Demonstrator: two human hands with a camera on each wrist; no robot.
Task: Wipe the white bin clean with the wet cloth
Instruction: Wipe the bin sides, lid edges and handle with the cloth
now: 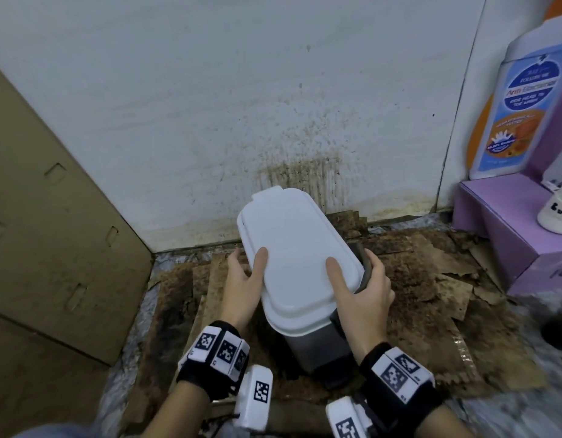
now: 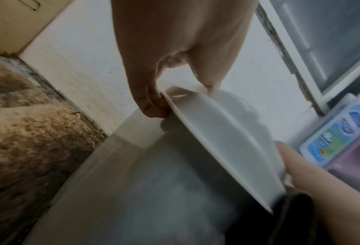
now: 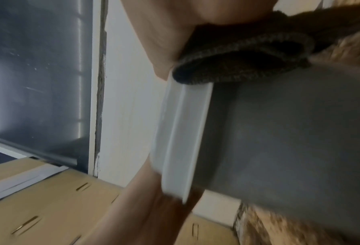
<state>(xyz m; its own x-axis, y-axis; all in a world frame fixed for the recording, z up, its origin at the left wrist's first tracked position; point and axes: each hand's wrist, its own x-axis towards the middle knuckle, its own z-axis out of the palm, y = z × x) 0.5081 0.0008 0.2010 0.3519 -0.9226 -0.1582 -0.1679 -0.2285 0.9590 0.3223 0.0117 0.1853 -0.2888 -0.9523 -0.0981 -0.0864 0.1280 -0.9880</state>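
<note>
The white bin [image 1: 297, 245], a white lid on a grey body [image 1: 320, 349], stands tilted on dirty cardboard near the wall. My left hand [image 1: 246, 273] grips the lid's left edge, thumb on top and fingers curled under the rim [image 2: 216, 132]. My right hand [image 1: 362, 286] grips the right side, thumb on the lid, pressing a dark wet cloth [image 1: 363, 263] against the bin. In the right wrist view the cloth [image 3: 248, 54] lies bunched on the grey wall [image 3: 290, 140] beside the lid rim [image 3: 181, 140].
A tall cardboard box [image 1: 52, 232] stands close on the left. On the right, a purple box [image 1: 501, 222] carries a soap bottle [image 1: 513, 115] and a white cup [image 1: 554, 213]. The wall [image 1: 298, 172] behind the bin is stained brown. Torn, soiled cardboard [image 1: 431, 279] covers the floor.
</note>
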